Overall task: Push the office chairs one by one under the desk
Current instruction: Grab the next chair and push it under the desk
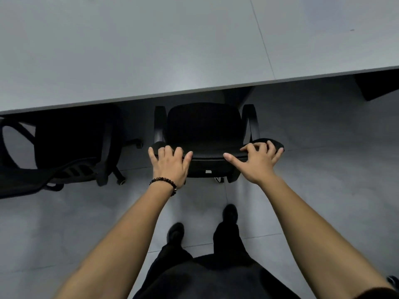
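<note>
A black office chair (204,128) stands right in front of me, its seat and armrests just short of the grey desk's front edge (194,89). My left hand (169,164) rests on the left end of the chair's backrest top, fingers curled over it. On the right end lies my right hand (259,160), fingers spread over the rim with the thumb pointing inward. A second black office chair (71,145) stands to the left, turned at an angle, its front partly under the desk.
The grey desk top fills the upper part of the view, with a seam (262,37) running across it. A dark desk support (377,85) hangs under the right end. My feet (230,213) stand on grey floor tiles behind the chair.
</note>
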The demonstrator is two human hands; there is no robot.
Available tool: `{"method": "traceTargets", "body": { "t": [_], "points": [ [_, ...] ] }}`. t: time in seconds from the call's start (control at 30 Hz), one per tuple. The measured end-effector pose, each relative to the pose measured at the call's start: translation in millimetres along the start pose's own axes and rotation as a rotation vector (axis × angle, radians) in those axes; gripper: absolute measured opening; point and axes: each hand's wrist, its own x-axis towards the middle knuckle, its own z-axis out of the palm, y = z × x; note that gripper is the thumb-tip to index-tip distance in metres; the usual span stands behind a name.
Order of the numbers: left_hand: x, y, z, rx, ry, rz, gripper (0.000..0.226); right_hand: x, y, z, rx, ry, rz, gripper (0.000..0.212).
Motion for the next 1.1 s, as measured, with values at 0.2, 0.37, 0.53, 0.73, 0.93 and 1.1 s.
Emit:
{"method": "traceTargets", "body": {
  "t": [0.2,0.37,0.53,0.73,0.93,1.1],
  "points": [
    [28.4,28.4,-6.6,-0.046,-0.019,-0.149,0.059,57.8,4.0,-34.1,-0.046,-0.1,-0.13,0.093],
    [44.9,36.2,-13.1,-0.074,-0.043,-0.225,0.058,88.9,6.9,-49.2,-0.066,-0.164,-0.237,0.088],
    [65.3,18.1,-20.6,-0.101,-0.03,-0.279,0.055,105.1,-14.2,-43.9,-0.055,-0.147,-0.289,0.082],
    [76.0,-0.8,-21.2,-0.13,0.001,-0.268,0.053,107.5,-35.5,-35.6,-0.07,-0.088,-0.276,0.083],
    [81.3,-18.3,-19.1,-0.125,0.033,-0.239,0.052,101.1,-48.0,-25.9,-0.077,-0.045,-0.261,0.083],
    [78.3,-14.9,-19.6,-0.181,0.032,-0.233,0.052,99.8,-44.1,-26.4,-0.054,-0.037,-0.256,0.081]
  ]
}}
